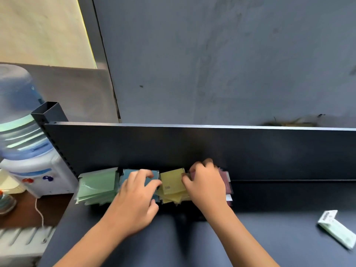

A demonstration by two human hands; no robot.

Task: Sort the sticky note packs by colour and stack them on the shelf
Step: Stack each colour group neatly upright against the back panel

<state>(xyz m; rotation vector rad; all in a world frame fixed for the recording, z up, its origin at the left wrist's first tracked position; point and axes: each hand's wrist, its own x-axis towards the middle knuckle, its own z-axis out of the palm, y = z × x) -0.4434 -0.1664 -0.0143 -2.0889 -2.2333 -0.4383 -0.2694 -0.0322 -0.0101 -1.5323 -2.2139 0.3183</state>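
Observation:
Four stacks of sticky note packs stand in a row against the dark shelf's back panel: green, blue, yellow and purple-pink. My left hand lies over the blue stack with its fingers curled round the stack's right edge. My right hand covers most of the purple-pink stack, fingers curled at its left and back edges beside the yellow stack. The stacks look slightly fanned at their front edges.
A white and green box lies on the shelf surface at the right. Left of the shelf stands a water dispenser with a blue bottle, on a brown table with a white cord. A grey wall rises behind.

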